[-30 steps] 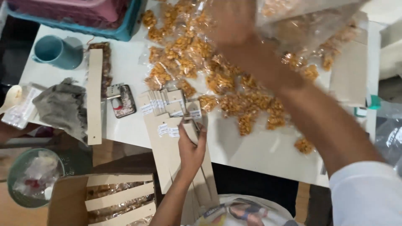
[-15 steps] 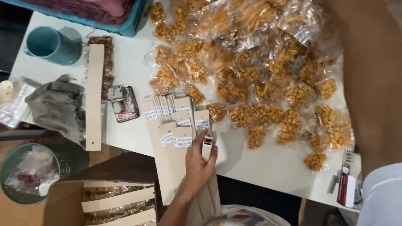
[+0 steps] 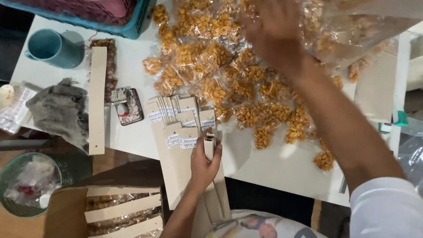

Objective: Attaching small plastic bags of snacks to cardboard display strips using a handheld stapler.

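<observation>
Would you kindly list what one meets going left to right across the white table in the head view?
Teal mug → grey cloth → long cardboard strip → small stapler box → labelled cardboard headers → left hand → heap of small snack packets → right hand.

The left hand is lying low in the middle of the view, its forearm coming up from the bottom edge, fingers curling closed with the thumb lying alongside. The right hand is stretching far forward at the top, blurred, its long forearm sloping down to a white sleeve.
</observation>
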